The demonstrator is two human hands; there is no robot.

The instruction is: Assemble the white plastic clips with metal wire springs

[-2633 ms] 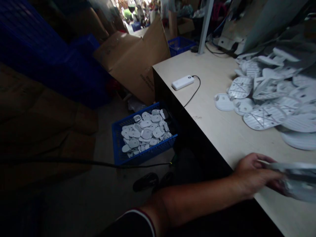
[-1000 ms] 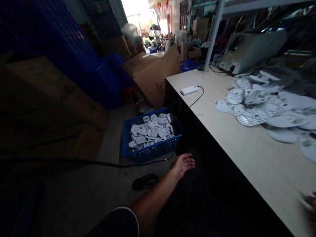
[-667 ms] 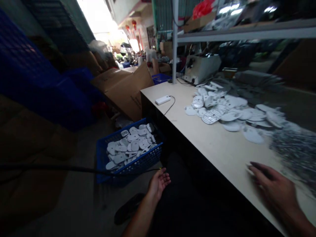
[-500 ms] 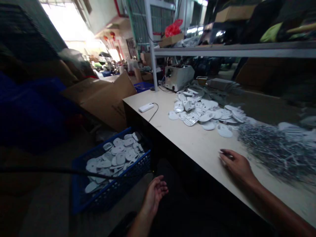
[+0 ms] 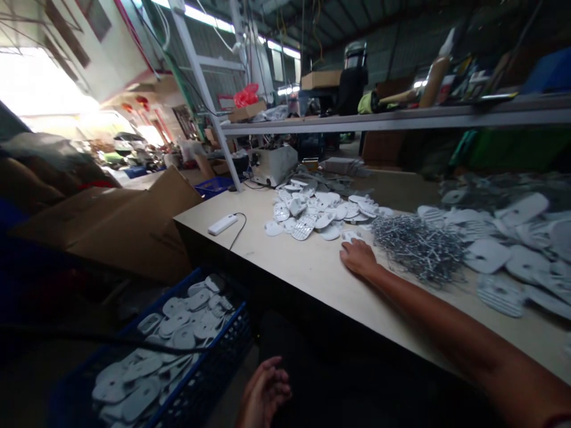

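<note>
My right hand (image 5: pixel 358 258) reaches over the white table (image 5: pixel 285 261), its fingertips at a white oval plate (image 5: pixel 352 236) on the near side of a pile of similar plates (image 5: pixel 312 211). Its fingers are bent over the plate's near edge, and whether they grip it cannot be told. Right of that hand lies a heap of thin metal pins (image 5: pixel 419 244). Low in the view, my left hand (image 5: pixel 266 389) is palm up with loosely curled, parted fingers and nothing in it, to the right of a blue basket (image 5: pixel 196 380) of white plates.
A white power bank (image 5: pixel 223 224) with a black cable lies near the table's left end. More white plates (image 5: pixel 526 255) cover the right side. A shelf (image 5: pixel 383 122) spans the back, beside a grey machine (image 5: pixel 273 165). An open cardboard box (image 5: pixel 134 226) stands at left.
The view has swung right and up. My right hand has moved forward across the table to the plate by the pile. My left hand stays low, still loosely curled.
</note>
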